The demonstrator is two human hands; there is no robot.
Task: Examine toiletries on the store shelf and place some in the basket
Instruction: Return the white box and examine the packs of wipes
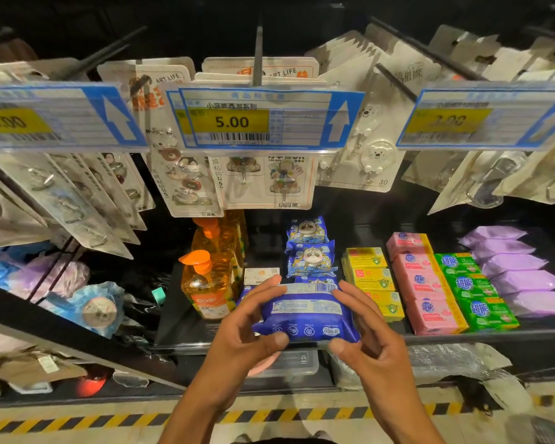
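Both hands gripped one pack (305, 312) between them, just in front of the shelf (481, 335) edge. It was a soft, dark blue wrapper with its back side up. A pale strip with a barcode ran along the far edge, a white block of small print sat in the middle, and a row of white icons lined the near edge. The left hand (244, 331) pinched its left end with the thumb on the near edge. The right hand (366, 334) pinched the right end likewise. Behind it lay a row of blue panda packs (311, 257).
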